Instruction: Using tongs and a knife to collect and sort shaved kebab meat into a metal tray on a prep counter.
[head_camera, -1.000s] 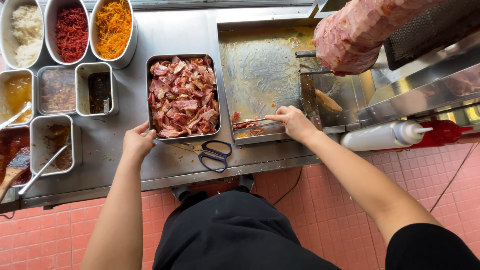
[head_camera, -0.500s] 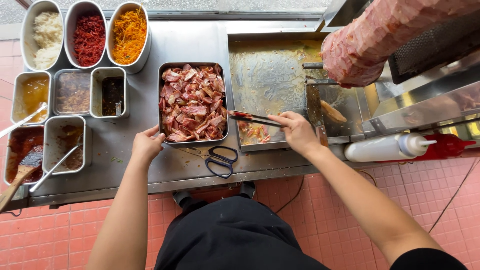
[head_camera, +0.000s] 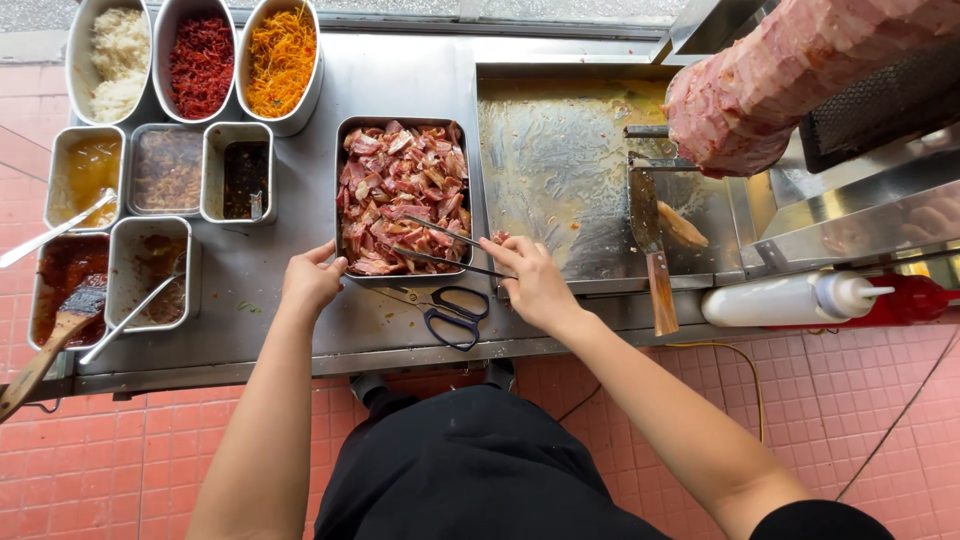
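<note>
Bare forearms, a black short sleeve (head_camera: 820, 520), and a black apron (head_camera: 470, 470).

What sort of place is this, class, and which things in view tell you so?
Probably a street-food or kebab stall: a large meat cone beside a greasy griddle, a steel tray of sliced meat, and tubs of shredded toppings.
</note>
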